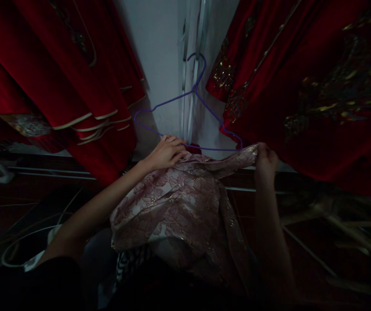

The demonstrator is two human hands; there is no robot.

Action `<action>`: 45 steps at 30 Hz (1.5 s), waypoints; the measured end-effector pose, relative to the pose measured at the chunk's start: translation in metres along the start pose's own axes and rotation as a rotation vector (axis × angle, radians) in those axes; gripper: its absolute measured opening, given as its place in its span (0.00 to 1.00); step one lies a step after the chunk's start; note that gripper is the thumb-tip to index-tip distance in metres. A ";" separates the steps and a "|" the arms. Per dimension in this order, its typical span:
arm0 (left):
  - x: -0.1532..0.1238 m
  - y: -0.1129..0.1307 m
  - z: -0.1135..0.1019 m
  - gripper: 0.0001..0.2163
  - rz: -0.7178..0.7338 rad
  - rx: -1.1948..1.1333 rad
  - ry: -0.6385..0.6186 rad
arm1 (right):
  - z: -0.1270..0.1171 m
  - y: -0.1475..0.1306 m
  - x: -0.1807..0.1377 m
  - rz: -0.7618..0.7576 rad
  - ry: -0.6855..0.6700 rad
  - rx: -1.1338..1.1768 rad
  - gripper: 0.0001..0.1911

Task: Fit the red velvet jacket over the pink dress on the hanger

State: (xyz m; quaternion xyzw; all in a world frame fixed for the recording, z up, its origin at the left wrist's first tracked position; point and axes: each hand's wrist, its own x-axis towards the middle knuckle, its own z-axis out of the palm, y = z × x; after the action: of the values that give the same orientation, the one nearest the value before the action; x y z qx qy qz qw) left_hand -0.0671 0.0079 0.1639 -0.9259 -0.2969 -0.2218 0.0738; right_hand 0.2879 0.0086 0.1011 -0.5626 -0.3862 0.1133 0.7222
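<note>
A purple wire hanger [172,99] stands upright in front of me, its hook at the top. My left hand [168,152] is closed at the hanger's bottom bar, with the edge of a pink brocade garment [179,194] under its fingers. Farther right, my right hand [266,159] pinches a corner of the same garment and draws its edge out sideways. The cloth has a shiny leaf-like pattern and hangs down from both hands toward my lap. Part of the hanger's bar is hidden behind my left fingers.
Red embroidered garments [84,86] hang on the left, and more red cloth with gold beadwork [334,86] hangs on the right. Between them is a pale wall [159,52] with metal strips. White cables [7,250] lie at the lower left.
</note>
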 end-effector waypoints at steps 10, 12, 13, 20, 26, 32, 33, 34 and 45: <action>0.003 0.001 0.003 0.15 -0.022 -0.035 -0.008 | 0.027 -0.029 -0.002 -0.158 -0.156 0.046 0.19; 0.006 0.001 0.007 0.14 -0.039 -0.064 -0.003 | 0.038 -0.040 -0.001 -0.270 -0.186 -0.051 0.19; 0.008 0.001 0.009 0.14 -0.047 -0.085 0.003 | 0.044 -0.047 0.000 -0.334 -0.206 -0.112 0.19; 0.035 0.005 0.047 0.12 -0.087 -0.269 0.074 | 0.080 -0.081 0.017 -0.492 -0.333 -0.286 0.19; 0.056 -0.002 0.058 0.17 -0.174 -0.520 0.174 | 0.081 -0.079 0.030 -0.525 -0.428 -0.305 0.21; 0.029 -0.077 0.049 0.15 -0.653 -0.298 0.670 | 0.072 -0.082 0.041 -0.548 -0.381 -0.283 0.19; 0.020 -0.092 0.049 0.14 -0.761 -0.279 0.734 | 0.072 -0.083 0.043 -0.550 -0.381 -0.280 0.18; 0.011 -0.106 0.050 0.14 -0.841 -0.295 0.766 | 0.072 -0.083 0.044 -0.552 -0.384 -0.276 0.18; -0.030 -0.128 0.055 0.10 -1.177 -0.753 0.771 | 0.074 -0.080 0.047 -0.550 -0.390 -0.255 0.20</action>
State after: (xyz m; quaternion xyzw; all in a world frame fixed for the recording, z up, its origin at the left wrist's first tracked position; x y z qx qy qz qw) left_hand -0.1438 0.1110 0.1022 -0.4377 -0.5957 -0.6145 -0.2757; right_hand 0.2471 0.0626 0.1984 -0.4912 -0.6646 -0.0293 0.5624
